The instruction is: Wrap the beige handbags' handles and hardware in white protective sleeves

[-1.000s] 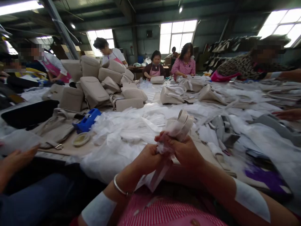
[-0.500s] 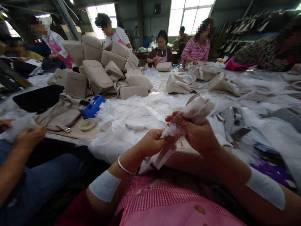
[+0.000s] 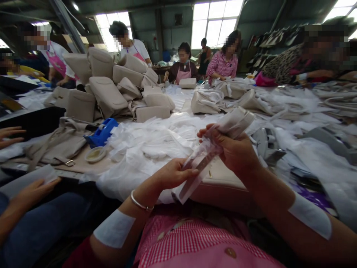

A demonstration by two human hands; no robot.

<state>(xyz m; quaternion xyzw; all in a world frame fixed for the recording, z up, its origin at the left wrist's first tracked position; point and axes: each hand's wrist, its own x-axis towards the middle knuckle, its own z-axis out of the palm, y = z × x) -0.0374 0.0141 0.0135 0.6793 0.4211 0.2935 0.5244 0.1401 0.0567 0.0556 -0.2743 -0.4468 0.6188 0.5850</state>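
Note:
A beige bag strap (image 3: 237,121) in a thin, translucent white wrapping sheet is held slantwise between my hands. My left hand (image 3: 174,174) pinches its lower part between thumb and fingers. Higher up, my right hand (image 3: 238,150) is wrapped round the bunched sheet, and the looped end sticks out above it. The lower end (image 3: 192,184) of the strap hangs free inside the sheet. Below my hands lies a beige handbag (image 3: 223,176) at the table edge, partly covered by my right hand and arm.
White wrapping sheets (image 3: 150,141) cover the table ahead. Beige handbags (image 3: 107,93) are piled at the back left. A blue tape dispenser (image 3: 102,133) and a tape roll (image 3: 95,154) lie left, a grey dispenser (image 3: 269,143) right. A co-worker's hands (image 3: 36,190) are close on my left.
My left hand has shifted slightly down and left along the strap, and its lower part shows flatter. My right hand stays closed. The co-worker's hands at left have moved apart.

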